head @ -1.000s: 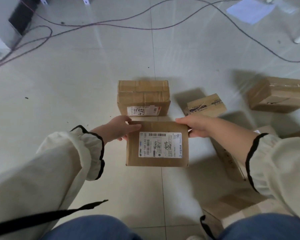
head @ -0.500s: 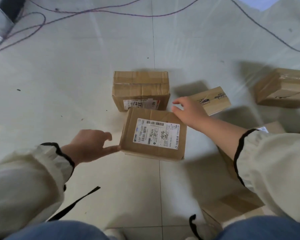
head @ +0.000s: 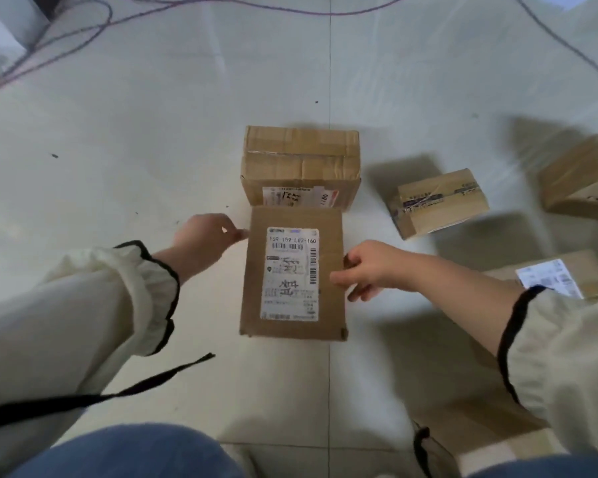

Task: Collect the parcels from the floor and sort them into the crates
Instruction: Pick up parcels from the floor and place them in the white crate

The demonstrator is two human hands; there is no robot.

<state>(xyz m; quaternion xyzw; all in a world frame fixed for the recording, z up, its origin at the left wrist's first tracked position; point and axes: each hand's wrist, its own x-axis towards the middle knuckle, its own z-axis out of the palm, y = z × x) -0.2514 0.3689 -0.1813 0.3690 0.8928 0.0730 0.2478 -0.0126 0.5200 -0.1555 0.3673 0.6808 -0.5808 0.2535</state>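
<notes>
A flat brown parcel (head: 328,305) with a white shipping label lies lengthwise in front of me, its far edge overlapping the front of a bigger taped box (head: 301,160). My right hand (head: 366,270) grips its right edge, thumb on top and fingers curled under. My left hand (head: 208,234) presses its fingertips against the upper left corner. I cannot tell whether the parcel rests on the floor or is lifted slightly. No crate is in view.
More parcels lie on the pale tiled floor to the right: a small taped box (head: 439,201), a larger box (head: 580,177) at the edge, and a labelled one (head: 567,274) behind my right forearm. Cables (head: 83,32) run across the far floor. My knees fill the bottom edge.
The labelled parcel has been turned about a quarter turn, from wide to lengthwise. My left hand went from its lower left corner to the upper left, and my right hand slid down to the right edge.
</notes>
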